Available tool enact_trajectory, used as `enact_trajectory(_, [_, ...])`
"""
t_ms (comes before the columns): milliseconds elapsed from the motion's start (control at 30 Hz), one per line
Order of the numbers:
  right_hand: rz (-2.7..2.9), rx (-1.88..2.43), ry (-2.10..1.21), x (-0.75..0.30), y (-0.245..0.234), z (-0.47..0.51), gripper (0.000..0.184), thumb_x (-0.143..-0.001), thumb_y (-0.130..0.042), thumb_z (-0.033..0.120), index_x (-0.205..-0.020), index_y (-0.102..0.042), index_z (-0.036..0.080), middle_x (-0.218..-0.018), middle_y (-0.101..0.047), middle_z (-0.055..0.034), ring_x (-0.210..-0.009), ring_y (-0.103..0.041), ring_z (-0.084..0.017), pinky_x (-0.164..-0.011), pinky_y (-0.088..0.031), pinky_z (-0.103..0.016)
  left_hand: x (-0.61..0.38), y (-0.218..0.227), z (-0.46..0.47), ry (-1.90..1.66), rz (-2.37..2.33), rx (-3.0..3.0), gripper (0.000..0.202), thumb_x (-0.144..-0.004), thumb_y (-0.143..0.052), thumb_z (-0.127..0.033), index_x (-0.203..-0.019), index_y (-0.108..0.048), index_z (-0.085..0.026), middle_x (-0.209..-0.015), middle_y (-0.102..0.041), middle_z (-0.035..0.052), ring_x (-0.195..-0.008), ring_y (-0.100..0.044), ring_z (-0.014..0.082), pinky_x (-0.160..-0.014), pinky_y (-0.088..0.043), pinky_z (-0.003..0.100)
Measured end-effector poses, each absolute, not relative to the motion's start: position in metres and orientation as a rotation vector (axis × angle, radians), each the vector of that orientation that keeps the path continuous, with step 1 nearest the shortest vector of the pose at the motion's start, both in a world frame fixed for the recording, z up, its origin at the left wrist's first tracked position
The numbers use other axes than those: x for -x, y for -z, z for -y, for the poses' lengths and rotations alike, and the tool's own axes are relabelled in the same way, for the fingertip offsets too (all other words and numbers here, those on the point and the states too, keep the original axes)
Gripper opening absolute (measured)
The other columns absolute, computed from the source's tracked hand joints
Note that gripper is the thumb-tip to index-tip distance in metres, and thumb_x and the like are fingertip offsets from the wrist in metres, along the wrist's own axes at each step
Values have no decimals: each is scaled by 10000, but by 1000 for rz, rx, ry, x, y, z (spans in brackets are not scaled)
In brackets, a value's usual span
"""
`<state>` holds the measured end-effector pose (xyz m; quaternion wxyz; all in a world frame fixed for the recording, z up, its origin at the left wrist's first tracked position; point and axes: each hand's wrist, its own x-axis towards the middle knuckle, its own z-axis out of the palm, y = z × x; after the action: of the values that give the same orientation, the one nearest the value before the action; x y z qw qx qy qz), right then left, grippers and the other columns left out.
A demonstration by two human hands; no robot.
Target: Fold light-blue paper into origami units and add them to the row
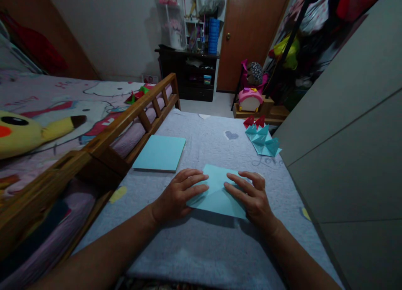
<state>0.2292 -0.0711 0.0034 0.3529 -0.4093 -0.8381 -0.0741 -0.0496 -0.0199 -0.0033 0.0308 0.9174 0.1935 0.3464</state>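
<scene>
Left hand [181, 192] and right hand [255, 194] (fingers uppermost) pinch the pale-blue paper [216, 192].

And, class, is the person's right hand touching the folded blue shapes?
No, the right hand touches the light-blue sheet, apart from the folded blue shapes lying beyond it.
</scene>
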Motion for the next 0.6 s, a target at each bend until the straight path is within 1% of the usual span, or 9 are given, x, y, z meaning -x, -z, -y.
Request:
enact_trajectory(67, [2147, 1078, 228, -228, -4, 72, 309, -1005, -460, 181, -1194, -688, 269, -1296, -683, -57, -1148, -516, -294, -964, -384, -480, 51, 5, 19, -1153, -611, -2833, 206, -930, -525, -205, -1100, -640, -190, -1236, -688, 106, -1196, -566, 259, -964, -503, 440])
enact_trajectory(167, [2129, 1105, 283, -228, -1, 71, 312, -989, -480, 156, -1187, -700, 255, -1315, -665, -78, -1102, -509, -284, -949, -405, -451, 50, 4, 20, -1258, -627, -2891, 173, -953, -503, -172, -1025, -658, -193, -1135, -734, 81, -1100, -612, 237, -905, -515, 400])
enact_trajectory(300, [2172, 1131, 296, -231, 3, 67, 344, -964, -498, 118, -1222, -693, 234, -1363, -630, -97, -1115, -499, -279, -960, -446, -421, 45, 0, 23, -1327, -678, -2997, 203, -972, -478, -129, -975, -669, -196, -1092, -756, 50, -1051, -635, 223, -932, -472, 409])
enact_trajectory(400, [2235, 1122, 251, -234, 7, 62, 356, -970, -485, 122, -1245, -681, 232, -1383, -619, -103, -1139, -513, -275, -963, -486, -429, 41, -1, 24, -1347, -714, -3025, 210, -962, -478, -99, -933, -665, -190, -1068, -759, 40, -1025, -638, 221, -943, -455, 417])
enact_trajectory(500, [2296, 1101, 102, -239, 14, 58, 366, -984, -457, 130, -1262, -670, 240, -1365, -632, -106, -1182, -537, -260, -968, -526, -440, 37, 2, 23, -1256, -686, -3005, 210, -929, -476, -74, -891, -651, -184, -1018, -753, 51, -1009, -639, 225, -920, -480, 412])
enact_trajectory(600, [2321, 1095, -71, -243, 23, 56, 352, -985, -478, 146, -1262, -670, 248, -1343, -647, -114, -1235, -558, -252, -986, -542, -464, 35, 9, 21, -1036, -632, -2903, 159, -853, -511, -64, -871, -627, -172, -1002, -731, 80, -1015, -643, 231, -914, -513, 413])
